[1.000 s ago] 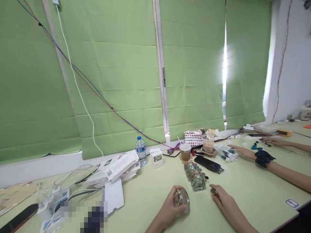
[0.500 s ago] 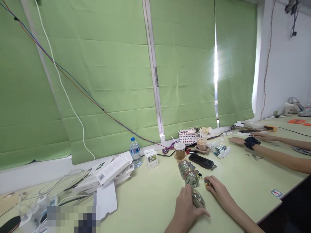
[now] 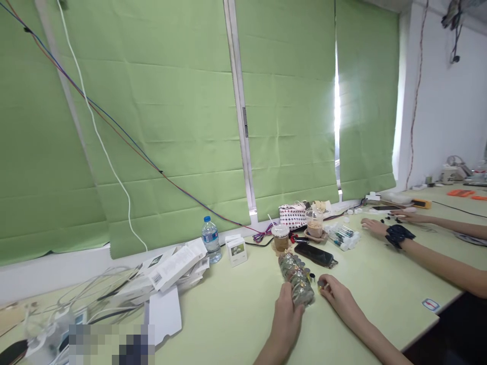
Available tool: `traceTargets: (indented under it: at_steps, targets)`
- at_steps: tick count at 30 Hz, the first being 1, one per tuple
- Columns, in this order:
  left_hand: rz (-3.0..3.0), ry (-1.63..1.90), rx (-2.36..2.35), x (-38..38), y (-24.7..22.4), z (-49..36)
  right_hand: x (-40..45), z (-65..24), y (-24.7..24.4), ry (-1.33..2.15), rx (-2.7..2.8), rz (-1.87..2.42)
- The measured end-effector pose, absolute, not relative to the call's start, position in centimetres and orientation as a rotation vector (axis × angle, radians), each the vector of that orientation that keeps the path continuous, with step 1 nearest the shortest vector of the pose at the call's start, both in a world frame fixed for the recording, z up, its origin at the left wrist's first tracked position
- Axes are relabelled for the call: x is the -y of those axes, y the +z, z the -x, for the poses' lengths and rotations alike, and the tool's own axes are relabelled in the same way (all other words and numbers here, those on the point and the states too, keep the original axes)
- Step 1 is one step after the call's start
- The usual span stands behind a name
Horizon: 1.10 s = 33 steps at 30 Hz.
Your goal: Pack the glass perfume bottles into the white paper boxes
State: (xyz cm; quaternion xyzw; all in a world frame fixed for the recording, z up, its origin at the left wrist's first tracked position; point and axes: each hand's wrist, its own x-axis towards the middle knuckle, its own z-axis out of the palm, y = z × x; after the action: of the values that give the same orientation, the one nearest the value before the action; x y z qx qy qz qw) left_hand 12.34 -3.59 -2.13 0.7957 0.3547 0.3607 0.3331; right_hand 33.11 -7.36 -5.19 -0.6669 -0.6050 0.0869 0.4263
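Row of clear packs (image 3: 293, 271) on desk (image 3: 228, 314); nearest end touched by left hand (image 3: 286, 314), fingers curled, grip cannot be told. Small round piece (image 3: 320, 284) pinched in right hand (image 3: 340, 296). Row could be skewed by hard pushing; piece could be dropped if pinch is loosened.

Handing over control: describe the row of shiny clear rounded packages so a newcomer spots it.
On the pale green table, find the brown drink cup with a straw. The row runs from near it to the wearer's left hand; unlike the flat black object alongside, it's see-through.
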Motion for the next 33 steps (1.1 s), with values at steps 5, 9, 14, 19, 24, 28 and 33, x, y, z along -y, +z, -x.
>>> traceTargets:
  at_steps: [5, 9, 14, 19, 24, 28, 33]
  targets:
    - [-2.164, 0.778, -1.090, 4.8, -2.2, -12.0, 7.2, -33.2, -5.6, 0.227, 1.477, 1.714]
    - [-1.964, 0.729, -0.984, 5.9, -2.8, -13.0, 7.0, -32.9, -5.6, 0.234, 1.462, 1.707]
    - [-1.763, 0.811, -0.822, 5.9, -3.4, -13.9, 6.7, -32.8, -5.4, 0.231, 1.482, 1.703]
    - [-1.895, 0.882, -1.097, 4.3, -2.9, -13.7, 6.8, -32.8, -5.2, 0.246, 1.481, 1.700]
    - [-2.077, 0.865, -1.164, 3.3, -2.7, -13.8, 8.8, -31.7, -4.5, 0.214, 1.399, 1.679]
    - [-2.040, 0.922, -1.136, 2.9, -3.0, -13.0, 10.4, -30.9, -4.0, 0.206, 1.539, 1.596]
    - [-1.924, 1.502, -1.344, -1.5, -3.0, -9.0, 9.4, -30.7, -4.9, 0.127, 1.701, 1.544]
